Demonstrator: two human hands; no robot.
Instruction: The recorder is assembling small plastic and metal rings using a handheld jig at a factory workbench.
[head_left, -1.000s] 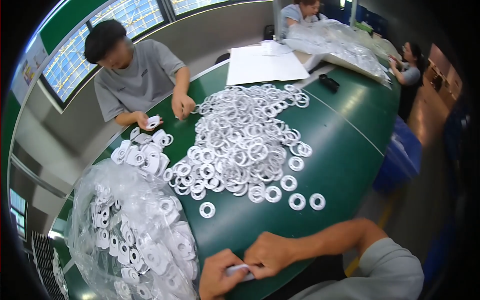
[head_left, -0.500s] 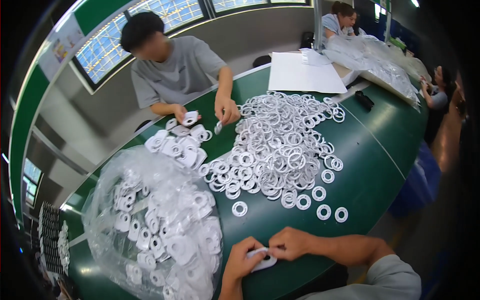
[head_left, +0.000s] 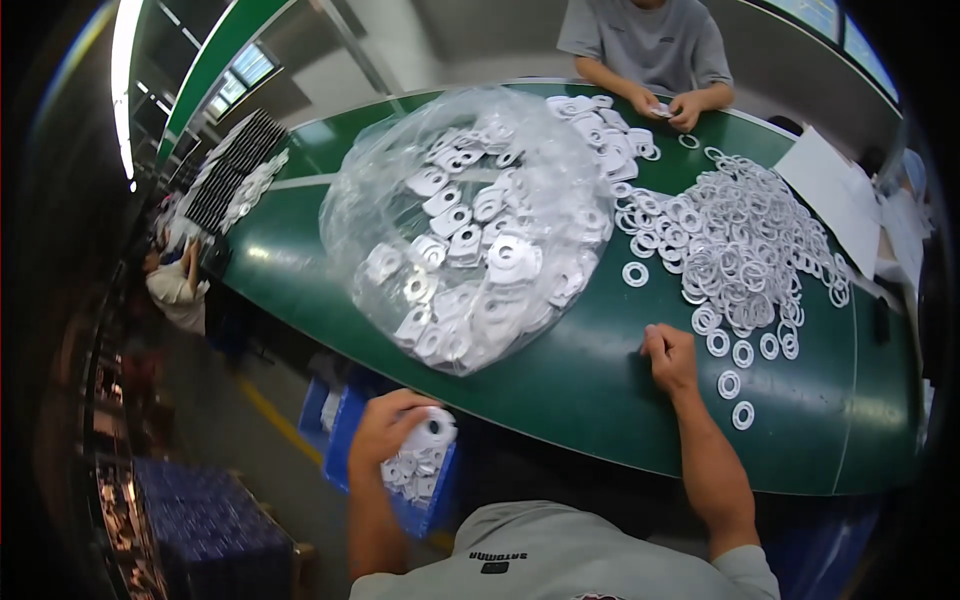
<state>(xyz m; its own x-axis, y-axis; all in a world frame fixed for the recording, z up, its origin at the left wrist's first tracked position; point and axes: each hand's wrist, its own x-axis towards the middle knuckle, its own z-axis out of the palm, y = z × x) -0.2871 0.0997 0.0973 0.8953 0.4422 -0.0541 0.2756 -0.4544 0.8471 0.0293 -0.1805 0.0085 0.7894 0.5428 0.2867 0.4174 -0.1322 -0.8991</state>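
Head view shows me two hands of my own and two hands of one co-worker across the green table (head_left: pixel 560 400). My left hand (head_left: pixel 392 428) is curled around one white plastic part (head_left: pixel 432 430), held off the table's near edge above a blue bin (head_left: pixel 345 440) that holds more such parts. I cannot tell which way the part's long axis runs; its rounded end faces up and right. My right hand (head_left: pixel 668 357) rests on the table, fingers loosely bent and holding nothing, just beside a few loose white rings (head_left: pixel 728 384). One clear bag (head_left: pixel 470 225) full of white parts lies left of centre; one big heap of rings (head_left: pixel 745 240) lies to the right, too many to count. Half a second ago both hands pinched the part together at the table's edge; now they are well apart, and the view has swung left.
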